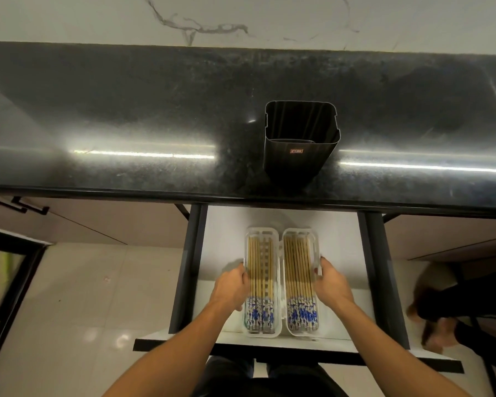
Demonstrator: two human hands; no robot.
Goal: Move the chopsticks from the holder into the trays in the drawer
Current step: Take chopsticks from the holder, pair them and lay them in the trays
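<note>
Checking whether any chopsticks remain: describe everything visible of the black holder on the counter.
The holder is a black container with rounded corners, ribbed inner walls and a reddish label on its near face. It stands upright on the dark countertop, near its front edge above the open drawer. It looks empty inside; nothing else touches it.

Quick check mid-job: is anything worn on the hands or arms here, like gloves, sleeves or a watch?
Nothing worn shows. The left hand and right hand are bare: no gloves, no rings visible. The left forearm and right forearm are uncovered down to the frame's bottom edge, with no sleeves, watch or bracelet. The right hand's nails look dark, possibly polish; too small to be sure.
</note>
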